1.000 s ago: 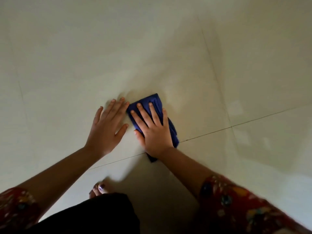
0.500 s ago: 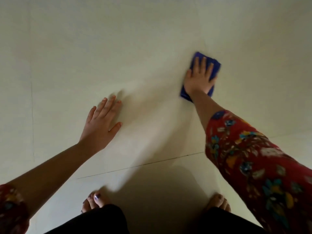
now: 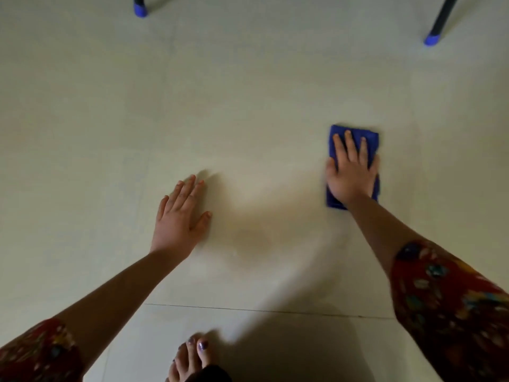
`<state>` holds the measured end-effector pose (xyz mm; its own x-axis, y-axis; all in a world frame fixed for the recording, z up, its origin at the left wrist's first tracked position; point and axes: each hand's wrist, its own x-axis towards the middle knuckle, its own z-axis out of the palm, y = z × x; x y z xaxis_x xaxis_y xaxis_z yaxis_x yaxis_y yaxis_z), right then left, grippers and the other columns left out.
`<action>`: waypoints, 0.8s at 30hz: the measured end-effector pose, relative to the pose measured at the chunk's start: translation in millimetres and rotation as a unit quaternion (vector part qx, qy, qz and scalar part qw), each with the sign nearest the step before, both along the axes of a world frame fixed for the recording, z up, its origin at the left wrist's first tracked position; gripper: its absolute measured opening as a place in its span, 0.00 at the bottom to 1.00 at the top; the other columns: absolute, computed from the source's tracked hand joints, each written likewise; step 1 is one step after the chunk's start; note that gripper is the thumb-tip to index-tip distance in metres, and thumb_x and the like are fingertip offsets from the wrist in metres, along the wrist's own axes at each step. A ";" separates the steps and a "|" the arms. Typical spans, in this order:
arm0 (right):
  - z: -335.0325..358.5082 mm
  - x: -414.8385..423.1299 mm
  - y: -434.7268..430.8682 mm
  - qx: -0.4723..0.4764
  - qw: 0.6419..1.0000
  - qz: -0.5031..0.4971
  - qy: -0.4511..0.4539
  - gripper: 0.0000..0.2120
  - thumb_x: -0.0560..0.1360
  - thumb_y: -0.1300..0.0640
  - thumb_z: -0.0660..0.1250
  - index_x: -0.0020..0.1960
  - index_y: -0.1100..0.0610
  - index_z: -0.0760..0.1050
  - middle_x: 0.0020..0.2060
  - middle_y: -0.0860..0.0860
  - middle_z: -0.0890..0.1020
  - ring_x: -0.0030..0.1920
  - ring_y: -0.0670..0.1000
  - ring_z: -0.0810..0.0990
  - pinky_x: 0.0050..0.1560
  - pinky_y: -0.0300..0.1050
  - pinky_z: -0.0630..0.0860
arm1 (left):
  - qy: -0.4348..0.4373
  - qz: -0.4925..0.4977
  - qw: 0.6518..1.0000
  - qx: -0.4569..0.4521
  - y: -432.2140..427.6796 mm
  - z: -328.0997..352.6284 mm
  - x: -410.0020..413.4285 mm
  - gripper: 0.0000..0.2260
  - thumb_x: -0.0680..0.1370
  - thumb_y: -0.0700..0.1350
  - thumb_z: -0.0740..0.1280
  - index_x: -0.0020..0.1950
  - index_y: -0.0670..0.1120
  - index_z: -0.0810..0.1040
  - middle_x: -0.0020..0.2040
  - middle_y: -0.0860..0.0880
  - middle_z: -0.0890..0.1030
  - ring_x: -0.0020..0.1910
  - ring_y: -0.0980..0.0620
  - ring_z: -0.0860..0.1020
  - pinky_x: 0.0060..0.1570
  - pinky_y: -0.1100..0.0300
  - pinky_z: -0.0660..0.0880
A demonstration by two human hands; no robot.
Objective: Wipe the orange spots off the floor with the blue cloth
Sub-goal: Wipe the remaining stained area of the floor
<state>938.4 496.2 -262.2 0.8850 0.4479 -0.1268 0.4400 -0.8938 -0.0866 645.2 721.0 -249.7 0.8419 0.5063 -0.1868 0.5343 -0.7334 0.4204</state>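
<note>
A folded blue cloth (image 3: 370, 139) lies flat on the pale tiled floor (image 3: 248, 119) to the right of centre. My right hand (image 3: 351, 172) presses down on it with straight, spread fingers and covers most of it. My left hand (image 3: 180, 219) rests flat on the bare floor to the left, fingers straight, holding nothing. A faint darker patch (image 3: 252, 238) shows on the tile between my hands. I see no clear orange spot in this dim light.
Two dark furniture legs with blue caps stand at the far edge, one at the top left (image 3: 140, 9) and one at the top right (image 3: 432, 38). My bare foot (image 3: 190, 359) is at the bottom centre. A tile joint (image 3: 275, 310) runs across in front of it.
My right hand slid the cloth from beside my left hand out to the right and away. My left hand stayed planted on the floor. The view tilted up and the furniture legs came into sight.
</note>
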 end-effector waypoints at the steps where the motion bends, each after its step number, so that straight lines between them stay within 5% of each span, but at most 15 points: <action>1: 0.9 -4.6 36.7 -0.004 1.000 0.019 0.005 0.28 0.79 0.44 0.46 0.78 0.45 0.51 0.79 0.46 0.51 0.78 0.55 0.49 0.73 0.65 0.47 | -0.006 0.030 1.000 0.000 7.8 1.5 -6.3 0.30 0.78 0.59 0.53 0.79 0.56 0.51 0.78 0.59 0.49 0.78 0.57 0.46 0.75 0.52 0.47; 8: 3.0 -144.8 176.3 0.018 0.945 0.322 0.054 0.27 0.79 0.44 0.45 0.78 0.44 0.53 0.78 0.44 0.54 0.78 0.54 0.50 0.74 0.63 0.46 | -0.063 0.152 0.986 0.014 38.0 2.6 -47.2 0.27 0.77 0.50 0.56 0.77 0.48 0.61 0.77 0.51 0.61 0.77 0.48 0.57 0.74 0.49 0.57; 11: 0.8 -201.4 137.9 0.060 0.905 0.419 0.053 0.26 0.80 0.45 0.50 0.77 0.45 0.58 0.77 0.45 0.59 0.78 0.53 0.53 0.74 0.63 0.50 | -0.078 0.173 0.982 0.006 34.6 4.0 -53.4 0.26 0.77 0.49 0.54 0.76 0.44 0.64 0.76 0.47 0.65 0.75 0.44 0.61 0.73 0.48 0.59; 15: -6.6 -211.6 28.8 0.056 0.879 0.471 0.044 0.27 0.80 0.48 0.54 0.78 0.42 0.52 0.78 0.43 0.54 0.78 0.51 0.50 0.75 0.59 0.48 | -0.059 0.104 0.993 0.004 10.1 6.1 -51.5 0.26 0.78 0.46 0.57 0.76 0.47 0.63 0.76 0.50 0.63 0.76 0.48 0.60 0.73 0.50 0.59; 18: -8.6 -165.3 -36.0 0.044 0.932 0.359 0.012 0.28 0.78 0.50 0.54 0.77 0.41 0.55 0.77 0.42 0.58 0.77 0.50 0.56 0.73 0.58 0.55 | -0.051 0.040 0.998 -0.020 -13.1 7.7 -41.2 0.27 0.77 0.47 0.57 0.77 0.49 0.62 0.77 0.52 0.62 0.76 0.50 0.58 0.74 0.50 0.58; 21: -4.5 -107.4 -70.2 0.043 0.993 0.113 0.006 0.25 0.79 0.49 0.50 0.76 0.44 0.59 0.76 0.45 0.62 0.76 0.53 0.58 0.72 0.59 0.54 | -0.044 -0.014 0.998 -0.040 -27.9 9.8 -28.6 0.28 0.76 0.52 0.54 0.77 0.51 0.62 0.77 0.54 0.60 0.77 0.51 0.58 0.74 0.50 0.58; 24: -2.4 -74.1 -83.6 0.052 0.991 -0.120 0.018 0.26 0.80 0.47 0.44 0.78 0.46 0.54 0.78 0.46 0.55 0.78 0.54 0.50 0.74 0.61 0.48 | -0.044 -0.043 0.996 -0.057 -33.9 10.2 -21.9 0.27 0.77 0.55 0.54 0.76 0.52 0.62 0.77 0.57 0.59 0.77 0.53 0.57 0.74 0.54 0.57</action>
<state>864.3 412.6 -264.6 0.9635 0.2376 -0.1234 0.2111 -0.9577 -0.1954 623.3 687.2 -239.5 0.8970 0.4105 -0.1637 0.4290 -0.7195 0.5462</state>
